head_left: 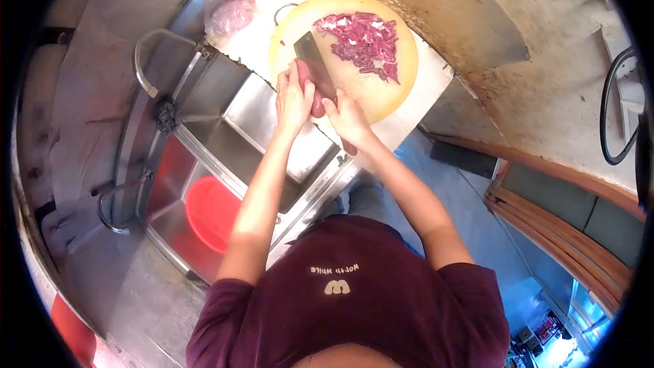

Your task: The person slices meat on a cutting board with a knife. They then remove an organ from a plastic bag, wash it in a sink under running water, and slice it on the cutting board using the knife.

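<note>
A round yellowish cutting board (402, 34) lies on a white surface. On its left part sits a long piece of red meat (317, 106), and my left hand (293, 101) presses over it with curled fingers. My right hand (347, 117) grips a cleaver (315, 61), whose wide blade lies along the right side of the meat. Part of the handle pokes out below that hand. To the right of the blade spreads a pile of sliced red meat (364, 39) with a few pale bits.
A clear plastic bag of meat (230, 13) rests at the board's upper left. Left of my arms is a steel double sink (204, 157) with a red basin (212, 212) inside. A curved faucet (139, 61) and a dark scouring pad (166, 116) are at its rim. A stained wall (436, 7) stands behind the board.
</note>
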`<state>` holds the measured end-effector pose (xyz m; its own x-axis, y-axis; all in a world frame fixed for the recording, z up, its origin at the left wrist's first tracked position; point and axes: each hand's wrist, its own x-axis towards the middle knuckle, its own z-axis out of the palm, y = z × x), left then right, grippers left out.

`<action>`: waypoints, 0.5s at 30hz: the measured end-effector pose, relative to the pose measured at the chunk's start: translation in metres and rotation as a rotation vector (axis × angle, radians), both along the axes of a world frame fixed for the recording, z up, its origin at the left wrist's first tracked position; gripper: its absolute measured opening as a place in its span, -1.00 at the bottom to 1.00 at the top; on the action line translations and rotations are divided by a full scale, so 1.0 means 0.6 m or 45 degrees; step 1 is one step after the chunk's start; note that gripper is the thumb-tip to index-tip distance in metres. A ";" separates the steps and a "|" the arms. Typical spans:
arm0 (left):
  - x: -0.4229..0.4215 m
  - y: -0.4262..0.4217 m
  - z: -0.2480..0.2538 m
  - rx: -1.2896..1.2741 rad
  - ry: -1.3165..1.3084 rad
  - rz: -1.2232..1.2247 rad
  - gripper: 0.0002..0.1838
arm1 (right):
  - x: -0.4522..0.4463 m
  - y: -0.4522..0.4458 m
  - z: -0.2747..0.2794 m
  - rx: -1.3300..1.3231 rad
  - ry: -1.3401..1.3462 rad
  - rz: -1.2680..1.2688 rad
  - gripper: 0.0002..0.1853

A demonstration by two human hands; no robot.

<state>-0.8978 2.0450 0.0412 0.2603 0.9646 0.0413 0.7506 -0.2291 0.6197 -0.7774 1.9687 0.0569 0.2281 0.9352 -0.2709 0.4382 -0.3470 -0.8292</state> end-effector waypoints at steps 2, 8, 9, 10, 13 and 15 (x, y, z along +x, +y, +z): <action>0.000 0.001 0.014 -0.098 -0.005 0.061 -0.48 | 0.003 0.004 -0.001 -0.024 0.053 -0.020 -0.59; -0.002 -0.001 0.024 -0.171 -0.003 0.203 -0.50 | 0.001 0.007 0.016 -0.019 -0.072 0.045 -0.60; -0.004 -0.002 0.021 -0.148 -0.013 0.215 -0.51 | 0.002 0.008 0.015 -0.035 -0.034 0.045 -0.60; -0.006 -0.003 0.018 -0.125 -0.023 0.225 -0.51 | 0.004 0.010 0.013 -0.051 0.005 0.044 -0.61; -0.005 -0.009 0.024 -0.170 0.076 0.239 -0.52 | -0.003 0.007 0.017 -0.034 -0.121 0.089 -0.62; 0.001 -0.016 0.028 -0.228 0.097 0.228 -0.51 | -0.009 0.005 0.024 -0.027 -0.192 0.093 -0.62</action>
<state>-0.8974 2.0355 0.0583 0.0807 0.9858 -0.1475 0.8156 0.0197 0.5783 -0.7825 1.9715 0.0711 0.1993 0.9453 -0.2584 0.5815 -0.3263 -0.7452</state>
